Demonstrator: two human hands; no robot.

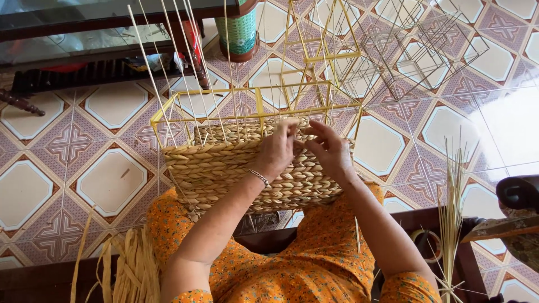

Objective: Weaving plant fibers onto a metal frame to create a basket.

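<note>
A half-woven straw basket on a yellow wire frame rests on my lap, with thin upright stakes rising from it. My left hand, wearing a thin bracelet, presses on the top woven edge and pinches a strand. My right hand sits just beside it, fingers bent over the same edge, working the strand between the stakes. The two hands almost touch at the fingertips.
Bare yellow and grey wire frames stand on the patterned tile floor beyond. A green woven cylinder stands at top centre. Loose straw lies at lower left, thin reeds at right. A dark low table is at top left.
</note>
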